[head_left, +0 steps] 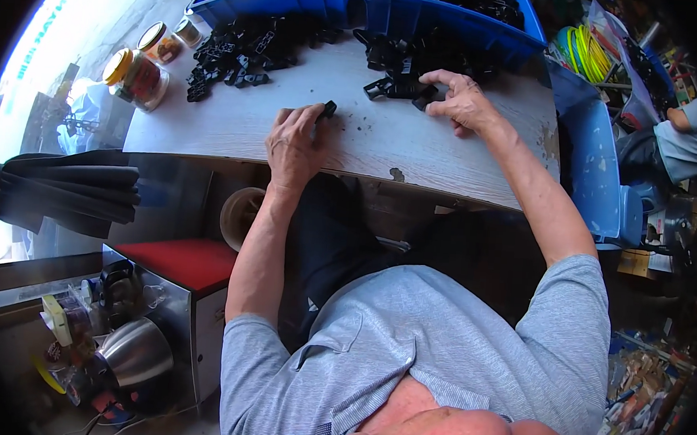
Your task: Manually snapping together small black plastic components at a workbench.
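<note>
Between the thumb and fingers of my left hand [291,142] is a small black plastic part [328,109], held just above the white worktable [362,142]. My right hand [465,106] reaches to the near edge of a pile of black plastic parts [408,60] at the back right. Its index finger is stretched out and its thumb stands apart, close to a dark piece [428,100]; whether they touch it I cannot make out. A second heap of black parts [247,53] lies at the back left.
Two blue bins [274,4] [451,19] with black parts stand along the table's back edge. Lidded jars [138,80] sit at the left. A light-blue crate [591,158] is at the right, with another person [685,140] beyond. A red-topped cabinet [180,262] stands lower left.
</note>
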`<action>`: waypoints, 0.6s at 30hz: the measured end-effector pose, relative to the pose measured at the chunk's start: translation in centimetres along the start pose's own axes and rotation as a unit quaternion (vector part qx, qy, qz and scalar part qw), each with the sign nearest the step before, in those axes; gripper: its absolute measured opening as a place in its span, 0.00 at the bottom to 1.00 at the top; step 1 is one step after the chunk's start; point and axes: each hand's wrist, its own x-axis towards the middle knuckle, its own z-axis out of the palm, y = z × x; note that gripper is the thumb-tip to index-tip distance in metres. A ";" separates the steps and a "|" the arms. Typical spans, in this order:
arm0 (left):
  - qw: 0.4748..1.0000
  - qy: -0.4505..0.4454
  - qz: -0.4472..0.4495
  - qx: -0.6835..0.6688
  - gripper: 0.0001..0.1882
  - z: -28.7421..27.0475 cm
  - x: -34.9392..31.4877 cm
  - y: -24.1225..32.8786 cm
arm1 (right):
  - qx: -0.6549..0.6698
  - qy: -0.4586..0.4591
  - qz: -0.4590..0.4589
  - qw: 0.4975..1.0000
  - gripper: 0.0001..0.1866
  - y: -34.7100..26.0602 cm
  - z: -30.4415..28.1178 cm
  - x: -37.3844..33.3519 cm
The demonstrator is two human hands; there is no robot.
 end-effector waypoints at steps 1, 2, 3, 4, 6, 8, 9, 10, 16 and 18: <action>1.000 0.001 -0.001 0.000 0.12 0.0 0.0 0.0 | -0.012 0.009 0.005 1.000 0.30 0.1 0.2 0.1; 1.000 0.003 0.003 0.002 0.12 -0.1 0.0 -0.1 | -0.024 0.018 0.010 1.000 0.29 0.3 0.3 0.3; 1.000 0.005 0.008 0.003 0.12 -0.1 0.0 -0.1 | -0.026 0.017 0.010 0.999 0.29 0.7 0.5 0.5; 1.000 0.006 0.007 0.003 0.12 -0.1 -0.1 -0.2 | -0.027 0.021 0.012 0.999 0.27 0.9 0.6 0.7; 1.000 0.007 0.010 -0.004 0.12 -0.1 -0.2 -0.4 | -0.030 0.024 0.014 0.999 0.26 1.3 0.7 0.6; 1.000 0.013 0.011 -0.004 0.12 -0.2 -0.4 -0.8 | -0.012 0.053 0.022 0.998 0.23 0.8 1.5 -0.2; 1.000 0.018 0.016 -0.008 0.12 -0.1 -0.4 -0.9 | -0.013 0.047 0.019 0.999 0.23 0.7 1.6 -0.7; 0.999 0.023 0.016 -0.027 0.12 0.1 -0.3 -0.9 | -0.005 0.036 0.028 0.999 0.22 0.6 1.4 -1.2; 0.987 0.007 0.028 -0.158 0.13 1.9 0.0 3.4 | 0.038 -0.006 0.042 0.998 0.21 -0.8 3.6 -3.6; 0.984 -0.007 0.048 -0.171 0.14 3.0 0.5 5.1 | 0.044 -0.011 0.041 0.998 0.21 -0.8 4.3 -3.6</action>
